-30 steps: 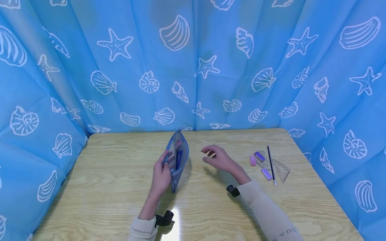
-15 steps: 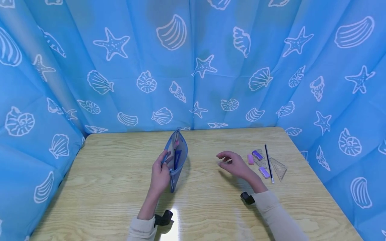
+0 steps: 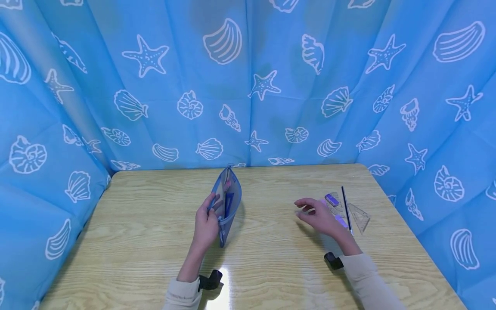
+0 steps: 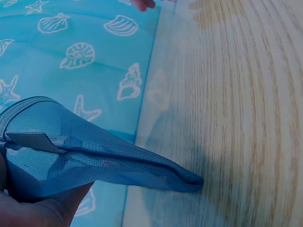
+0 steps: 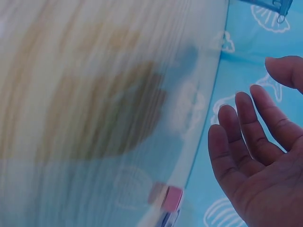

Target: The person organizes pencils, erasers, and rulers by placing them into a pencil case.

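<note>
Blue mesh pouch (image 3: 236, 196) gapes, pinched by the fingers of your left hand (image 3: 206, 226), near the far edge of the counter (image 3: 267, 258); open room separates it from your right hand (image 3: 319, 216), fingers loosely spread near the purple eraser (image 3: 332, 199).

No words, brands or numbers can be read. On the clear triangle ruler (image 3: 359, 217), near the right edge of the worktop (image 3: 135, 228), any scale is too small to make out. The same goes for any print on the dark pencil (image 3: 346, 206) and the purple eraser (image 3: 332, 199) beside it. The pink eraser (image 5: 172, 199) and the blue pouch (image 4: 71, 172) show no legible lettering either.
</note>
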A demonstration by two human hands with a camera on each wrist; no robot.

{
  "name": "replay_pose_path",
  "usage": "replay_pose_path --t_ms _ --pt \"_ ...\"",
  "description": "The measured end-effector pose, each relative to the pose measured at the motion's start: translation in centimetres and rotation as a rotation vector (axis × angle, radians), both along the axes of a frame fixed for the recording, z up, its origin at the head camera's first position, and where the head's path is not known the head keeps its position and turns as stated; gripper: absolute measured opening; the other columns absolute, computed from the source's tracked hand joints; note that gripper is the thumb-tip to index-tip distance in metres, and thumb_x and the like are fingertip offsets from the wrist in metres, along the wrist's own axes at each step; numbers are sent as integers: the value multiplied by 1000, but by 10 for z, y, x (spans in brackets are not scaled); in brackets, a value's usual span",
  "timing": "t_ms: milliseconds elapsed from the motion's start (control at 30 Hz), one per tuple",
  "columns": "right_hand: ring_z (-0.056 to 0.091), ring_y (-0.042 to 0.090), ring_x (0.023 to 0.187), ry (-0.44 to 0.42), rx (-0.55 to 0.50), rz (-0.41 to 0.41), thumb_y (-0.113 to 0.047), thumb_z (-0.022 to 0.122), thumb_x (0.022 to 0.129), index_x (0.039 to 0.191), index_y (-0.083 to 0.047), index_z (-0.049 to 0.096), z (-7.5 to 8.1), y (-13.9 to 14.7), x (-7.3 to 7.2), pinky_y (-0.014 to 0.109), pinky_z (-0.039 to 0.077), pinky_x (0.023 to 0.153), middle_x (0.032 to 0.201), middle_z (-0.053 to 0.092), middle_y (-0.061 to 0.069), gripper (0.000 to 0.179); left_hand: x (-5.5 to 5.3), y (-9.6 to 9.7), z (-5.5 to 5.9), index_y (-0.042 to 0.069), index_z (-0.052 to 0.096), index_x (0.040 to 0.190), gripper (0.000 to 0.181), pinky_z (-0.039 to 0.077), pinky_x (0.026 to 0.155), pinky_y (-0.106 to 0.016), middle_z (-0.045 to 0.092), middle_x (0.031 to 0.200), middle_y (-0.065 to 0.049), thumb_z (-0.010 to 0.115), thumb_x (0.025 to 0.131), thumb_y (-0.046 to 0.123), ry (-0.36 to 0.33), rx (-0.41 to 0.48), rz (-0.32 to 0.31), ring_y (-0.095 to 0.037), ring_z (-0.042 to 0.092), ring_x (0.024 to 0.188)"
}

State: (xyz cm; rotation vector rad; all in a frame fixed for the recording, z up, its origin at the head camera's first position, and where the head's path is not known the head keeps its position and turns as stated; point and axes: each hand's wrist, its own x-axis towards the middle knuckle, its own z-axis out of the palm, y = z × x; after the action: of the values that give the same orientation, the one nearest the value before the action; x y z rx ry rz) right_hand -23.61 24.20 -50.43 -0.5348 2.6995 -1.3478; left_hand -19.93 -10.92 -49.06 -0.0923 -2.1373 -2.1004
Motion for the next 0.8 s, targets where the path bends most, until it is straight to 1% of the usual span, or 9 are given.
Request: replay_pose_path --t_ms 133,267,333,400,567,600,733,800 --pt "61 33 108 8 2 -10 -9 64 99 133 7 59 4 11 2 43 57 90 129 62 25 38 0 0 0 -11 27 154 53 45 112 -56 40 154 -31 22 101 -9 4 -8 4 -47 46 139" --pt "61 37 109 16 6 -28 -9 66 98 133 8 59 8 21 3 48 56 91 129 62 27 39 1 -1 0 -11 28 154 53 45 112 -55 40 154 -31 22 101 -9 4 -5 5 -47 46 138" --pt "61 40 110 25 23 -36 -8 66 97 132 8 59 7 27 3 51 55 92 128 61 27 39 0 -1 0 -11 27 154 53 45 111 -55 40 154 -31 22 101 -10 7 -3 5 -47 47 138" --pt "60 41 110 34 45 -39 -7 67 97 132 8 59 7 33 2 50 55 92 128 61 27 39 0 -2 0 -11 27 154 54 46 111 -55 40 154 -31 22 101 -10 9 3 5 -47 47 138" --pt "63 40 107 63 90 -46 -6 69 95 131 9 60 8 49 -2 48 58 89 124 62 27 39 1 -2 0 -11 28 154 53 46 111 -54 40 154 -30 23 101 -9 6 1 9 -46 47 139" --pt "63 40 106 69 99 -46 -6 69 95 130 9 60 10 53 -2 50 58 88 123 63 27 39 1 -2 0 -11 28 154 53 46 112 -54 40 154 -30 23 101 -9 5 2 7 -46 46 139" --pt "63 41 108 40 149 -65 -8 68 96 132 8 60 10 65 -5 51 58 88 123 63 26 40 2 -2 0 -10 28 155 53 45 112 -53 41 154 -29 24 102 -9 1 -1 7 -46 46 139" --pt "63 42 108 24 166 -67 -8 69 95 132 9 59 10 70 -6 52 58 88 124 62 27 42 2 -2 0 -10 28 155 53 45 112 -53 41 154 -29 24 102 -9 -3 0 8 -45 46 139"
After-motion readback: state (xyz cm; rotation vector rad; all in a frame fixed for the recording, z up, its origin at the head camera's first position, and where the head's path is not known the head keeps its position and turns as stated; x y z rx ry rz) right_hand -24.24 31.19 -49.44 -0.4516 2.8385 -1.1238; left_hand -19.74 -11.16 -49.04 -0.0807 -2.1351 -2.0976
